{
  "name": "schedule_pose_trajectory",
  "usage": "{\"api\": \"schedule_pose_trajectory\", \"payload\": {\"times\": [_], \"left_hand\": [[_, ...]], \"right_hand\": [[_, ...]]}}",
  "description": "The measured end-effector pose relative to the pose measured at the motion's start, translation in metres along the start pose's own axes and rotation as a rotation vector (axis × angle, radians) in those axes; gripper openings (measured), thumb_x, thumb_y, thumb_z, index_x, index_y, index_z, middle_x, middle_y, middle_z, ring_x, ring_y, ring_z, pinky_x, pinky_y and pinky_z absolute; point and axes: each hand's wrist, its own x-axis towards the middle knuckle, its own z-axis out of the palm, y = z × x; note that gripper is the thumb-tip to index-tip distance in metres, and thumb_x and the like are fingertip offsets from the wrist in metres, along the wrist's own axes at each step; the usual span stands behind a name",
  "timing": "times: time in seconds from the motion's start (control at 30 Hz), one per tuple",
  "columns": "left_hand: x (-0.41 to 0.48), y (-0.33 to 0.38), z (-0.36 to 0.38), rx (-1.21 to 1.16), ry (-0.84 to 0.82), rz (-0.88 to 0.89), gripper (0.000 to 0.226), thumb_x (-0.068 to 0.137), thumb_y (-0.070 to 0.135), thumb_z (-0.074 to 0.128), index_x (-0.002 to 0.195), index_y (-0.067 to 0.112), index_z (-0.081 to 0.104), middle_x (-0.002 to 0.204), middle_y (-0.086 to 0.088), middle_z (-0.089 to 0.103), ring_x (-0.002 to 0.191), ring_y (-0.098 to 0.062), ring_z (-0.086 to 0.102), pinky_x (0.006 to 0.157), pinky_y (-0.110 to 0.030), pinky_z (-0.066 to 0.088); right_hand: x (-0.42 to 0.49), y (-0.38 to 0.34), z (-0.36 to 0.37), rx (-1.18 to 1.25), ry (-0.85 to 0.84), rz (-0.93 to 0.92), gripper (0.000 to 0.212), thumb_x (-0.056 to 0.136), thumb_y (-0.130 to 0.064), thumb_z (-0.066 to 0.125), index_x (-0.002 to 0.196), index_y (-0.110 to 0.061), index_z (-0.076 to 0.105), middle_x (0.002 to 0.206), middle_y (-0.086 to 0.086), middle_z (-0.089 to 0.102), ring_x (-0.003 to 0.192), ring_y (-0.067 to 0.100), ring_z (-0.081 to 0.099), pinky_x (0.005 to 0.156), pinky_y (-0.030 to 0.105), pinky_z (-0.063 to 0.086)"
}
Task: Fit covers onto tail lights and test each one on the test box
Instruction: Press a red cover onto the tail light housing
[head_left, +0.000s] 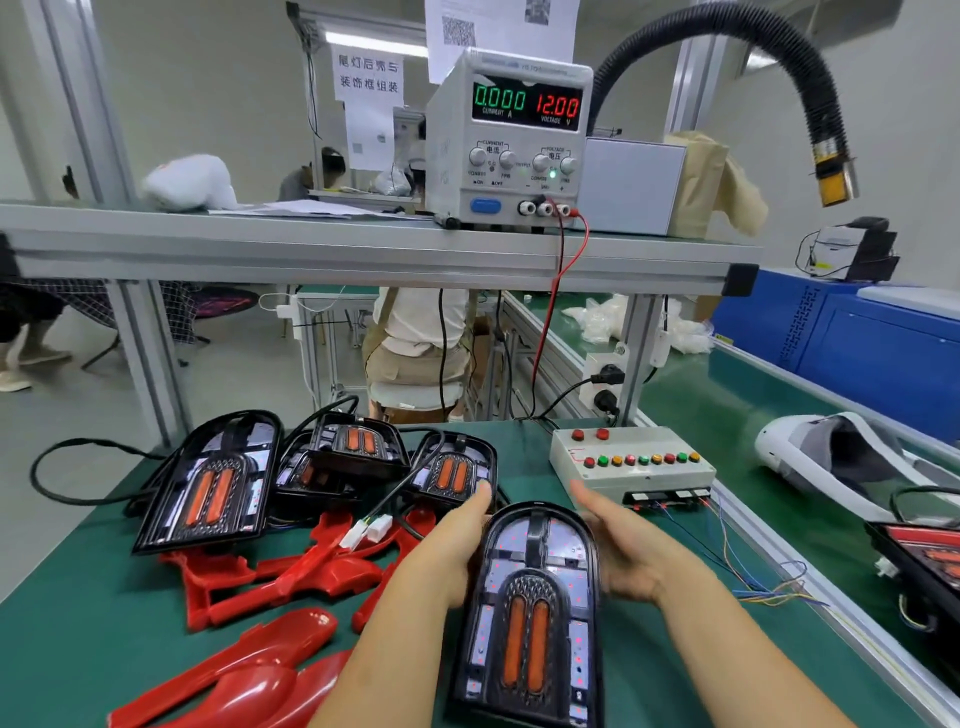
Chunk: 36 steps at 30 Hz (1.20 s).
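Note:
A black tail light with two orange strips stands tilted in front of me, over the green mat. My left hand grips its left edge, fingers hidden behind it. My right hand is beside its right edge with the fingers straight and blurred, pointing toward the test box. Three more tail lights with black cables lie at the back left. Red covers lie in a loose heap at the left front. A white connector rests on them.
A power supply on the shelf above reads 0.000 A and 12.00 V, with red and black leads running down toward the bench. On the conveyor to the right lie a white shell and another tail light. Thin coloured wires trail from the test box.

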Motion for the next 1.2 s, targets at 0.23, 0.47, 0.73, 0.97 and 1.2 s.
{"api": "schedule_pose_trajectory", "payload": {"times": [0.23,0.47,0.73,0.97,1.2], "left_hand": [[0.010,0.006,-0.006,0.343,0.186,0.218,0.052,0.099,0.050,0.036,0.108,0.011,0.067,0.112,-0.010,0.068,0.108,-0.028,0.061,0.100,-0.042,0.045],[0.027,0.016,-0.022,1.525,0.748,0.575,0.037,0.087,0.050,0.056,0.113,0.024,0.059,0.119,-0.001,0.047,0.113,-0.023,0.043,0.089,-0.033,0.039],[0.033,0.025,-0.035,1.900,0.468,0.616,0.033,0.089,0.030,0.058,0.119,0.022,0.046,0.125,-0.003,0.048,0.119,-0.028,0.043,0.091,-0.040,0.036],[0.023,0.021,-0.045,1.873,0.311,0.755,0.032,0.084,0.002,0.044,0.110,0.019,0.048,0.117,0.000,0.055,0.115,-0.024,0.049,0.081,-0.037,0.039],[0.011,0.011,-0.064,1.683,0.193,0.860,0.040,0.076,-0.003,0.044,0.109,0.014,0.058,0.121,-0.001,0.058,0.118,-0.020,0.049,0.093,-0.033,0.041]], "right_hand": [[0.031,-0.015,0.025,-0.060,0.145,-0.028,0.016,0.091,-0.019,0.064,0.098,-0.005,0.067,0.090,0.018,0.071,0.075,0.028,0.068,0.076,0.040,0.057],[0.047,-0.009,0.022,-0.023,0.303,-0.016,0.018,0.089,-0.014,0.067,0.084,0.003,0.065,0.073,0.019,0.071,0.058,0.027,0.067,0.068,0.040,0.058],[0.069,-0.016,0.024,0.029,0.359,-0.007,0.025,0.095,0.000,0.039,0.076,-0.001,0.055,0.047,0.007,0.056,0.038,0.017,0.054,0.057,0.028,0.046],[0.084,-0.019,0.027,-0.031,0.340,-0.063,0.038,0.099,-0.024,0.051,0.125,0.004,0.057,0.029,-0.005,0.038,0.026,0.007,0.042,0.035,0.022,0.037],[0.090,-0.028,0.037,0.090,0.397,-0.133,0.034,0.105,-0.006,0.031,0.138,-0.001,0.039,0.035,0.007,0.049,0.027,0.013,0.052,0.042,0.023,0.046]]}}
